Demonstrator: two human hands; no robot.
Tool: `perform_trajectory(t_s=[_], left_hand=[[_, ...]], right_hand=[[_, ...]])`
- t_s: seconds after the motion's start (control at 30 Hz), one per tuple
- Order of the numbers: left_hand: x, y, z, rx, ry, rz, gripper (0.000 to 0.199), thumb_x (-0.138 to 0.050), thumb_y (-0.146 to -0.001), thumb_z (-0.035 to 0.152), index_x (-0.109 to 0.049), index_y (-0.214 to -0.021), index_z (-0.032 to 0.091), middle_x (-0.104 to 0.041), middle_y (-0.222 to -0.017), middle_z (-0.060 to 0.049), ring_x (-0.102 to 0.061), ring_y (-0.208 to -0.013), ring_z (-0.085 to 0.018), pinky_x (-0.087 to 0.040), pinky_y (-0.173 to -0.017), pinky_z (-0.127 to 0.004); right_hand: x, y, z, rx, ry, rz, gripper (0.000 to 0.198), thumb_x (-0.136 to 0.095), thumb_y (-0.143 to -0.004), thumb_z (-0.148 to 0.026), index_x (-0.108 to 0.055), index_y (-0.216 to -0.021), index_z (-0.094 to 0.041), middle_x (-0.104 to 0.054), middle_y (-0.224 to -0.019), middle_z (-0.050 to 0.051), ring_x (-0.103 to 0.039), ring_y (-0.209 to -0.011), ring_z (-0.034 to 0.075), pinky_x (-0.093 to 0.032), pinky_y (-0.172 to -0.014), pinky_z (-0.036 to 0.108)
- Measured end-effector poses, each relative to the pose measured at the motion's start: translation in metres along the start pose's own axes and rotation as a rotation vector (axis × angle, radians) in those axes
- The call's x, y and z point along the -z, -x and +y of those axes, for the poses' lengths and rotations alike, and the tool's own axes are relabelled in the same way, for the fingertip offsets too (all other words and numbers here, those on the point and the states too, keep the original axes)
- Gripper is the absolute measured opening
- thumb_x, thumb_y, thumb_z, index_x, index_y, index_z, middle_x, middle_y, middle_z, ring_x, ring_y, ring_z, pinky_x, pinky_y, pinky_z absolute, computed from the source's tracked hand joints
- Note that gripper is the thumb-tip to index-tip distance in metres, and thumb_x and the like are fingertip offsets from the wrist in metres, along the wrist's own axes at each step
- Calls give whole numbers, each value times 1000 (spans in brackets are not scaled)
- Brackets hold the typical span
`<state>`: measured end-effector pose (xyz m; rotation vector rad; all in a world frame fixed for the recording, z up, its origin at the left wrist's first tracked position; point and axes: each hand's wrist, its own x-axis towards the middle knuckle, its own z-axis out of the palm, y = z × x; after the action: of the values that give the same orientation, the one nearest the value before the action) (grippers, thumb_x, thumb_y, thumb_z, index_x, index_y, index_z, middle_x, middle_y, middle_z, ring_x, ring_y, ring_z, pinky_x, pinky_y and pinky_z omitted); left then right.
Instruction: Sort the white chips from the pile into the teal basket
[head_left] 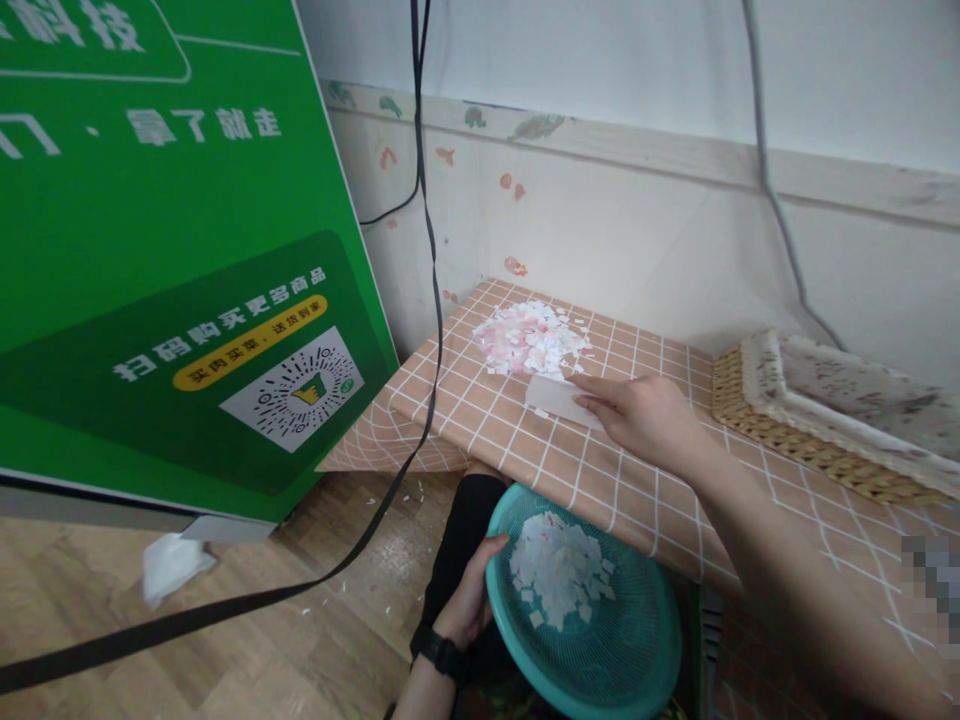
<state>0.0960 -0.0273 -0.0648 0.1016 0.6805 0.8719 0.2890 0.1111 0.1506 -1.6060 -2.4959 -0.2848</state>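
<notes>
My right hand [649, 415] pinches a flat, whitish rectangular card [559, 398] between thumb and fingers, low over the checked tablecloth. Just beyond the card lies a pile of small white and pink paper scraps [531, 338]. A few scraps sit by the card's near edge. Below the table edge, my left hand [474, 590], with a dark band on the wrist, grips the left rim of a teal plastic colander [637, 640]. Inside the colander rests a heap of white paper scraps [559, 570]. The fingers under the rim are hidden.
A brown and white checked tablecloth [637, 500] covers the table against the wall. A lined wicker basket [817, 445] stands at the right. A green panel [150, 230] fills the left, and a black strap [375, 520] hangs across the view. Scraps and a white bag [174, 565] lie on the floor.
</notes>
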Motion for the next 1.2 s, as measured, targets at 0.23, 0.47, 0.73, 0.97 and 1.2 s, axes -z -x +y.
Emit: perform_trajectory(t_s=[0.23, 0.47, 0.73, 0.97, 1.2], left_hand=[[0, -1, 0, 3, -9, -9, 34, -54, -81, 34, -66, -100, 8, -73, -89, -12, -66, -79, -23, -47, -82, -36], [3, -1, 0, 24, -7, -52, 43, -52, -82, 37, -62, -109, 5, -70, -102, -17, -65, -91, -28, -42, -93, -44], [0, 0, 1, 20, -20, -51, 41, -52, -82, 36, -63, -107, 6, -71, -98, -15, -66, -90, -27, -44, -91, -41], [-4, 3, 3, 0, -20, -10, 33, -55, -80, 35, -66, -99, 9, -73, -91, -12, -67, -80, -23, -48, -81, -36], [-4, 3, 4, -11, -26, 16, 28, -58, -78, 35, -69, -85, 10, -72, -77, -8, -64, -69, -20, -48, -74, -33]], right_hand=[[2, -6, -7, 48, 70, -3, 34, -43, -87, -31, -63, -114, -30, -68, -64, 4, -57, -53, 16, -30, -50, 27], [7, -1, -2, 98, 122, -39, 33, -44, -86, -31, -63, -113, -31, -67, -62, 4, -57, -52, 16, -26, -48, 27], [6, 8, 18, 60, 96, 0, 33, -44, -87, -34, -64, -113, -29, -70, -70, 4, -61, -56, 18, -33, -50, 27], [6, 26, 22, 5, 27, 40, 36, -41, -88, -38, -65, -112, -26, -72, -75, 5, -62, -56, 17, -39, -50, 27], [0, 43, 18, -23, -16, 26, 34, -43, -89, -36, -64, -114, -27, -72, -81, 4, -64, -59, 17, -42, -53, 27]])
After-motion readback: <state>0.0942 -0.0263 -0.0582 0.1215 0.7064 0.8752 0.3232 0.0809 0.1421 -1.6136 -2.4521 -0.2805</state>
